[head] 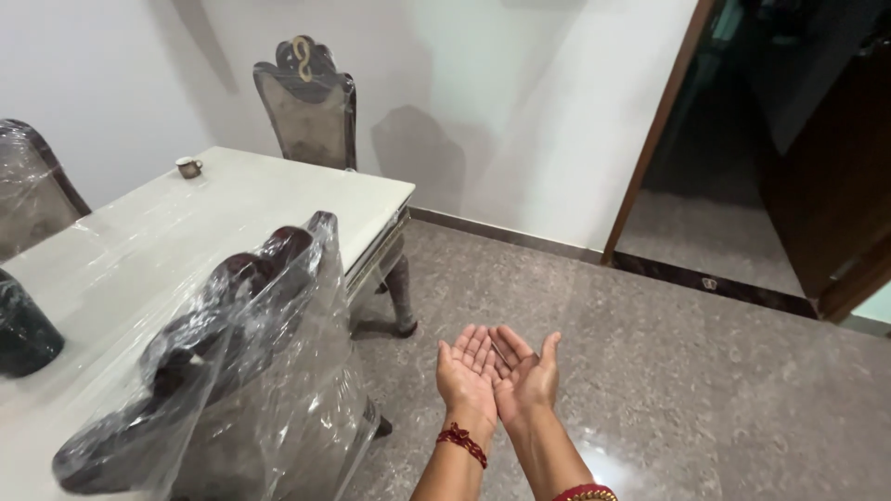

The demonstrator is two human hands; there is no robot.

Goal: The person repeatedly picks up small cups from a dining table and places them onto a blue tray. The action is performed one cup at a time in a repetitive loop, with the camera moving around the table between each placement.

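A person's left hand (467,373) and right hand (527,373) were held out together above a speckled grey-brown polished stone floor (668,371), palms up and fingers spread wide, the inner edges of the two hands touching. Neither hand held anything. A red thread bracelet (461,443) circled the left wrist, and a red-and-gold bangle (585,493) showed at the right forearm at the bottom edge of the view.

Nearest the hands, to their left, stood a dark-framed dining chair wrapped in clear plastic sheeting (241,371), pushed against a long white rectangular table covered in clear film (186,232). A small white cup with a dark rim (188,167) sat near the table's far corner, well apart from the hands. A tall grey upholstered chair with a carved top (308,102) stood beyond the table against a plain white wall (520,111). To the right, a dark wooden door frame (654,130) opened onto a dim room.
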